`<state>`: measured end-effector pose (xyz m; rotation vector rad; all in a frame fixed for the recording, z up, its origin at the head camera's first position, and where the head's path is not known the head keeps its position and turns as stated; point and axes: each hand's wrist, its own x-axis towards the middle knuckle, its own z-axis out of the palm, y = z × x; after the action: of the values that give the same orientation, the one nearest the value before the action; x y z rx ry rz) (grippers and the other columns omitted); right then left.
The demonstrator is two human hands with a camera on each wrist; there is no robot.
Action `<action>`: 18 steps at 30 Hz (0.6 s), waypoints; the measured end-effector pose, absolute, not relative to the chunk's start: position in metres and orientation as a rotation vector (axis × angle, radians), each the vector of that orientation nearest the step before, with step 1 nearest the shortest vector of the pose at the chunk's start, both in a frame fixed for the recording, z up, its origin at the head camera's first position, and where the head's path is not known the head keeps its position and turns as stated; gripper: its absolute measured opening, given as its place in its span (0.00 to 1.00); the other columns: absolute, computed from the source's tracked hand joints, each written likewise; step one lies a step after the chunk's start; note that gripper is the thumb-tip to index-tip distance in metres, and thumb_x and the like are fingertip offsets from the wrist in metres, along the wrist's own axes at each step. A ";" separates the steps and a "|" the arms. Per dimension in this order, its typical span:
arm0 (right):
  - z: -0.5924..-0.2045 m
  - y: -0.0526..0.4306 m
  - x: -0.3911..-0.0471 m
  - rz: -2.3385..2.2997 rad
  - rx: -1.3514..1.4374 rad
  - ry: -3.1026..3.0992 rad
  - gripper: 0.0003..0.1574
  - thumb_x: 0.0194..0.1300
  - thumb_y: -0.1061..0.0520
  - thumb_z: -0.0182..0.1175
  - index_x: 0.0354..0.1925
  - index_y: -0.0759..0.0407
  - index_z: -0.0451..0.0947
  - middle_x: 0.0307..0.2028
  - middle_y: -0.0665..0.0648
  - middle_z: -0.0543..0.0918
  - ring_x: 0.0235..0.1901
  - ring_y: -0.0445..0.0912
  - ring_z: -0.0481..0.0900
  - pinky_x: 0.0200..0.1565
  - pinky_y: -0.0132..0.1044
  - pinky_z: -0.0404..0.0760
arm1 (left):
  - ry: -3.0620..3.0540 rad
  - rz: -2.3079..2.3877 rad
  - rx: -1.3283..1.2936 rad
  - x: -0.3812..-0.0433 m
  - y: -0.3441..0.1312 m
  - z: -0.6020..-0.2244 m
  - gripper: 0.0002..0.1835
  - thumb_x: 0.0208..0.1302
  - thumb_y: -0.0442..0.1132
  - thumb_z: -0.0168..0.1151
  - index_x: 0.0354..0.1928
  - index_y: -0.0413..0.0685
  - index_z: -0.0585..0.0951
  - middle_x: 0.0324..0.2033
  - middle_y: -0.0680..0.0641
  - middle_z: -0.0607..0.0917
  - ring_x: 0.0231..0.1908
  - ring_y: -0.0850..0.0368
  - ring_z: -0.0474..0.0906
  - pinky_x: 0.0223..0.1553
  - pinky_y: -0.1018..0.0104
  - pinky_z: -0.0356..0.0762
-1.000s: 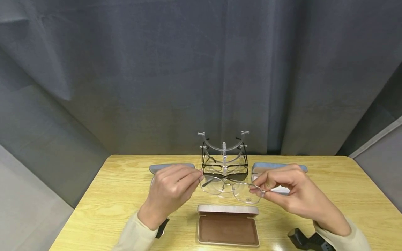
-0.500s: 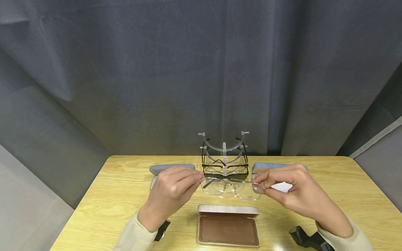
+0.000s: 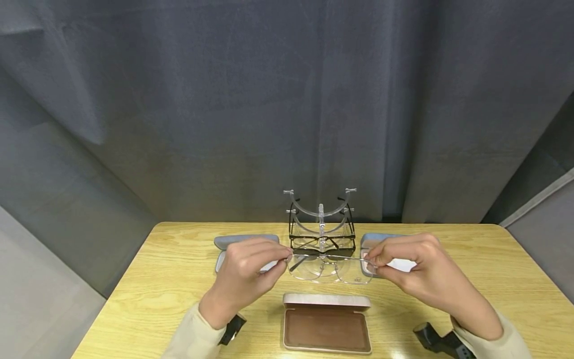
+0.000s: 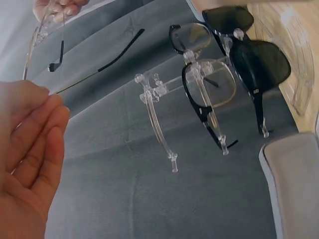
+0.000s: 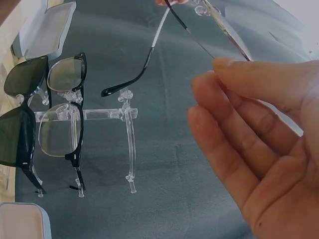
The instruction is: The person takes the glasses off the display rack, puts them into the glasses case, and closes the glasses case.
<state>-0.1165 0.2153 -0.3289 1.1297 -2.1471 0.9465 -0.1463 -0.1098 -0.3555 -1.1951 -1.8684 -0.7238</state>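
A pair of thin metal-rimmed eyeglasses (image 3: 329,264) is held up in front of a clear plastic display stand (image 3: 321,214). My left hand (image 3: 246,269) pinches its left end between thumb and fingers. At the other end, my right hand (image 3: 417,262) pinches near the hinge. In both wrist views the dark-tipped temples stretch away from the lenses toward the stand. Black-framed glasses (image 4: 202,107) rest on the stand, with dark sunglasses (image 4: 261,67) on the tier below. An open case (image 3: 326,330) with brown lining lies below the held eyeglasses.
Behind my left hand stands an open blue-grey case (image 3: 246,241); another blue case (image 3: 381,239) is partly hidden by my right hand. Both rest on the wooden table (image 3: 148,299). A grey curtain (image 3: 224,124) hangs beyond the table's back edge.
The eyeglasses' right side has risen a little, so their front is more level. My left thumb has dropped away from the fingers' undersides, showing a gap. Both hands otherwise stay nearly in place.
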 end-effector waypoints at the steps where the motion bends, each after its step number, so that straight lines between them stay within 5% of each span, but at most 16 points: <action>1: -0.329 0.215 -0.117 0.949 1.133 -2.144 0.33 0.35 0.77 0.77 0.26 0.40 0.85 0.30 0.39 0.90 0.36 0.33 0.90 0.50 0.20 0.84 | -1.865 -0.761 -1.202 -0.147 -0.110 -0.356 0.10 0.49 0.24 0.73 0.34 0.43 0.91 0.30 0.50 0.93 0.33 0.57 0.91 0.45 0.66 0.90; 18: -0.329 0.214 -0.116 0.942 1.125 -2.186 0.32 0.37 0.75 0.79 0.26 0.38 0.84 0.29 0.34 0.88 0.35 0.32 0.89 0.47 0.20 0.85 | -1.820 -1.360 -1.341 -0.150 -0.107 -0.362 0.12 0.50 0.18 0.67 0.33 0.38 0.90 0.31 0.41 0.93 0.34 0.53 0.91 0.45 0.68 0.90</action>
<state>-0.1160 0.2144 -0.3289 1.1247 -2.1858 0.9421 -0.1501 -0.1067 -0.3619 -1.3415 -1.8200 -1.3605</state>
